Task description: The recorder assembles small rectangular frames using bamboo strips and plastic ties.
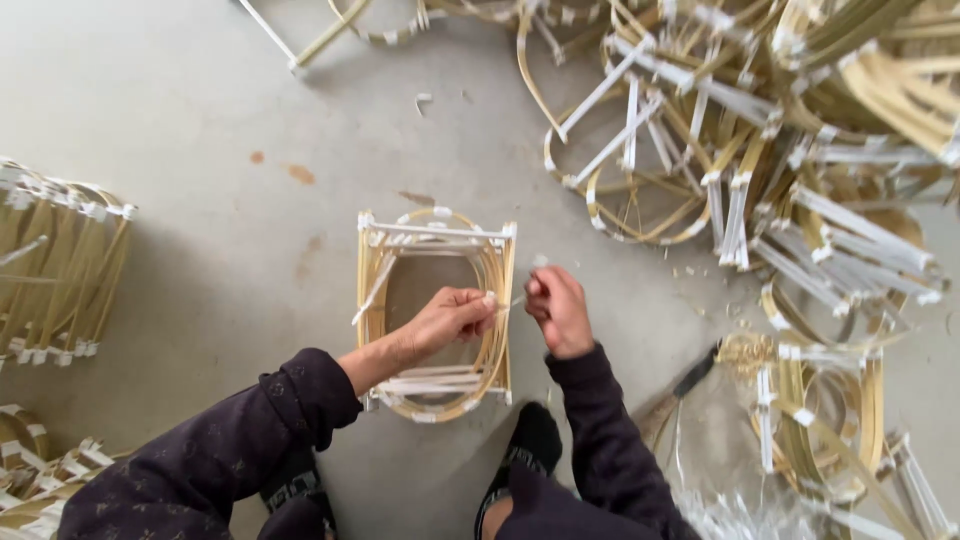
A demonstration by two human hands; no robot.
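Observation:
A bamboo frame (pixel 385 268) of oval hoops and pale white strips stands on the grey floor in front of me. My left hand (pixel 448 318) reaches across its opening and pinches the right side of the frame near the rim. My right hand (pixel 560 310) is just outside that same side, fingers closed on a thin white strip (pixel 538 265) that runs to the frame. Both sleeves are dark purple.
A big heap of similar bamboo frames (pixel 760 130) fills the upper right. More frames stack at the left edge (pixel 55 265) and lower right (pixel 825 410). A dark-handled tool (pixel 693 372) lies right of my right arm. My dark shoes (pixel 525 450) sit below the frame.

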